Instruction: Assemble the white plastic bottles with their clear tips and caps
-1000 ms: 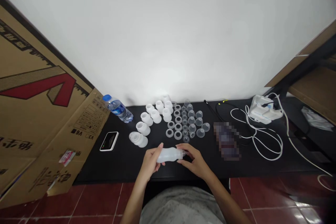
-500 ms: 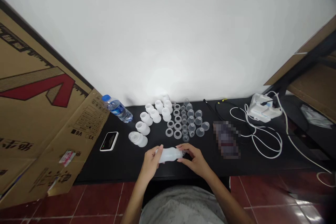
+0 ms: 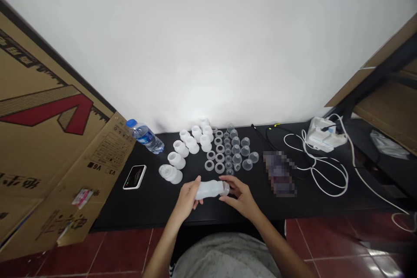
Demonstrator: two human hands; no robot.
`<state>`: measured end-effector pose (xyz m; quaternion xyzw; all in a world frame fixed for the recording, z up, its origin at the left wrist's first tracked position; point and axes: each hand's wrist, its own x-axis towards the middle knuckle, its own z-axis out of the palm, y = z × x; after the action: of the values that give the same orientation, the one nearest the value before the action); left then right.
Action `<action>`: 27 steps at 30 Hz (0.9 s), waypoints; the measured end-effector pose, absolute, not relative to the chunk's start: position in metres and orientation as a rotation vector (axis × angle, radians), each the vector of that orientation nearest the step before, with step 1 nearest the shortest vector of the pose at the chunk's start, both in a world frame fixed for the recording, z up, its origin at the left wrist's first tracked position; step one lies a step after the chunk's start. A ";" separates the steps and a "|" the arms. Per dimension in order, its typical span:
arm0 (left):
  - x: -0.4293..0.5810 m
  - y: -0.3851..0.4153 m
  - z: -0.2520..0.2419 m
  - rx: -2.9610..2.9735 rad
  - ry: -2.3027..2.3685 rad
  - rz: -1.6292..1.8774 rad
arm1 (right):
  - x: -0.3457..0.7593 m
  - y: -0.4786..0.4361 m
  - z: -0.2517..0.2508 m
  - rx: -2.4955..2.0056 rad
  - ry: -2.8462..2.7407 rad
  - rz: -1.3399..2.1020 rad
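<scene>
My left hand (image 3: 190,194) hugs the wavy white plastic bottle (image 3: 210,189), my half-open right hand (image 3: 241,195) its round clear plastic end cap (image 3: 225,188), which crooked pushing could tilt.

One head-worn view — forward and down from above the wearer's shirt (image 3: 224,258), bottom centre. Close to the dark tabletop (image 3: 143,208), left hand (image 3: 186,196) and right hand (image 3: 243,196) at lower middle; pale wall (image 3: 208,43) fills the upper frame — wide field, tiled floor (image 3: 110,252) low at both sides.
</scene>
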<state>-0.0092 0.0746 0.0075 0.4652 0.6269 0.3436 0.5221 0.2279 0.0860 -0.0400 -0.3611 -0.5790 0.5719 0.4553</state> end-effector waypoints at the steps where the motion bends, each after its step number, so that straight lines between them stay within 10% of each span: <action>1: -0.008 0.074 0.005 1.144 1.507 0.849 | 0.228 0.086 -0.041 -0.912 -1.432 1.399; 27: -0.015 0.071 0.000 1.109 1.499 0.737 | 0.231 0.082 -0.032 -0.830 -1.781 0.954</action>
<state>-0.0146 0.0710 -0.0003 0.4663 0.6300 0.3097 0.5383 0.2306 0.0816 -0.0322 -0.3373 -0.7237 0.3876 0.4608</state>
